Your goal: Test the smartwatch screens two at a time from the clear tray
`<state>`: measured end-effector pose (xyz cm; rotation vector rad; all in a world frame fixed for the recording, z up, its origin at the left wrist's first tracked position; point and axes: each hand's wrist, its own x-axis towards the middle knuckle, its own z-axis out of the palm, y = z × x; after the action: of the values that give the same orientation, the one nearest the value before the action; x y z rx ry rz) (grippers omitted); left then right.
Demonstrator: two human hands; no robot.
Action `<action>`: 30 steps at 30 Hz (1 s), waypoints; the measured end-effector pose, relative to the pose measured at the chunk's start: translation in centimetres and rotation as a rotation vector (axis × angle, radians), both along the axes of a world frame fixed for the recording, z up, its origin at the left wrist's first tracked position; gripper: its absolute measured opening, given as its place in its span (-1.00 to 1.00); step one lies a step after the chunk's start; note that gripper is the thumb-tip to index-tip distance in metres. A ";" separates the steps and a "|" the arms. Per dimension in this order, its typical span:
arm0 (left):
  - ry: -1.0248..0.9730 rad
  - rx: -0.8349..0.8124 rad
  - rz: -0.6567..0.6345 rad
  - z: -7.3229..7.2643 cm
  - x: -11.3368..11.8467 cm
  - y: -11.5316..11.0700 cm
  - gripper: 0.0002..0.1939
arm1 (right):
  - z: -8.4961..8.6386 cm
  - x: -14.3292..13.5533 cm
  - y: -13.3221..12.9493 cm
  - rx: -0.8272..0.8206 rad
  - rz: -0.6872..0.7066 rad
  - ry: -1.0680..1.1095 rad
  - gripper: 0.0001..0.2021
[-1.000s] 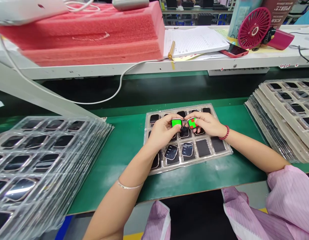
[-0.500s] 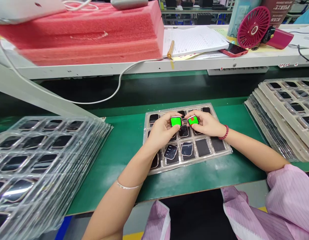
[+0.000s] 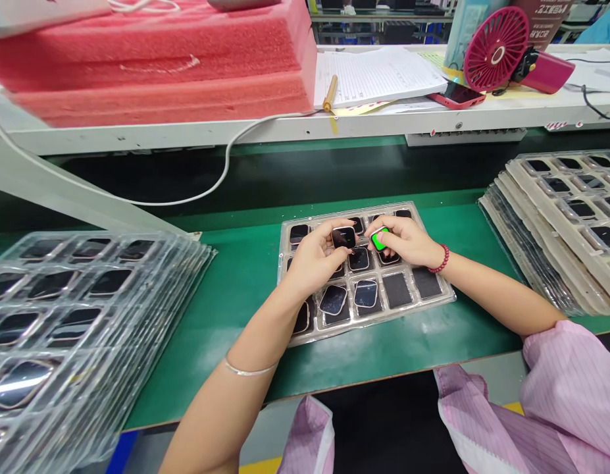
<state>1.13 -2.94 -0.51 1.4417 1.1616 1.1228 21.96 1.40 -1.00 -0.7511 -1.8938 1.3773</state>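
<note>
My left hand [image 3: 318, 255] is closed on a smartwatch body [image 3: 343, 238] with a rounded square face; its screen is mostly dark. Beside it, my right hand [image 3: 405, 239] grips a second smartwatch [image 3: 379, 239] with a bright green screen, the thumb lying over part of the display. Both hands hover over a clear plastic tray [image 3: 418, 304] divided into compartments. Several dark watch bodies sit in it, among them one tilted askew [image 3: 333, 300] and another [image 3: 366, 293] in the near row. Two near-row compartments at the right show only black padding [image 3: 397, 290]. My hands cover some middle compartments.
Stacked trays of watches stand at the left [image 3: 82, 309] and right [image 3: 556, 217] of the green bench [image 3: 226, 309]. On the white shelf [image 3: 265, 131] above lie red foam [image 3: 186, 72], papers [image 3: 378, 76], a phone [image 3: 457, 95] and a pink fan [image 3: 497, 49]. A white cable [image 3: 226, 164] droops below it.
The left watch's screen has gone from bright green to mostly dark. On the right watch, the thumb has moved onto the green screen, and the red patches no longer show.
</note>
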 end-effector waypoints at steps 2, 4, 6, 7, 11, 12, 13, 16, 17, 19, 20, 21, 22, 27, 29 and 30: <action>-0.015 -0.004 -0.002 0.0 0.0 0.0 -0.50 | -0.1 0.0 0.1 -0.002 0.009 0.002 -0.78; -0.026 -0.011 -0.010 0.0 0.0 0.1 -0.49 | -0.2 0.1 0.1 0.010 0.017 -0.009 -0.71; -0.030 -0.010 -0.012 -0.1 0.0 0.1 -0.49 | -0.4 0.1 0.2 0.030 0.021 -0.017 -0.68; -0.031 -0.005 -0.009 -0.1 0.0 0.1 -0.50 | -0.4 0.1 0.2 0.044 0.023 -0.017 -0.67; -0.028 0.015 0.017 0.1 0.0 0.2 -0.56 | -0.5 0.1 0.2 0.124 0.028 -0.005 -0.61; -0.026 0.017 0.031 0.2 0.0 0.1 -0.60 | -0.6 0.1 0.2 0.123 0.033 -0.012 -0.60; -0.023 0.017 0.044 0.2 0.0 0.1 -0.64 | -0.6 0.1 0.2 0.108 0.038 -0.023 -0.59; -0.005 0.022 0.060 0.3 0.0 0.1 -0.67 | -0.7 0.1 0.2 0.062 0.055 -0.031 -0.55; 0.001 0.025 0.057 0.3 0.0 0.1 -0.65 | -0.7 0.1 0.2 0.071 0.054 -0.021 -0.53; 0.010 0.023 0.048 0.2 0.0 0.1 -0.59 | -0.7 0.0 0.2 0.116 0.050 -0.017 -0.49; 0.012 0.017 0.044 0.1 0.0 0.1 -0.57 | -0.7 0.0 0.2 0.139 0.042 -0.026 -0.48; 0.012 0.007 0.038 0.0 0.0 0.2 -0.55 | -0.7 0.0 0.2 0.158 0.033 -0.043 -0.47; 0.011 -0.004 0.030 0.0 0.0 0.2 -0.54 | -0.6 0.0 0.2 0.173 0.024 -0.062 -0.46; -0.001 -0.008 0.011 0.0 -0.1 0.3 -0.49 | -0.7 0.1 0.2 0.230 0.013 -0.082 -0.46; -0.010 -0.007 0.007 0.0 -0.1 0.2 -0.48 | -0.7 0.0 0.2 0.224 0.008 -0.071 -0.46; -0.015 -0.013 0.005 0.1 -0.1 0.2 -0.48 | -0.7 0.0 0.2 0.207 0.008 -0.067 -0.46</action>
<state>1.07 -2.72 -0.45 1.4185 1.1602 1.1253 21.97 1.57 -1.75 -0.6950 -2.0552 1.1514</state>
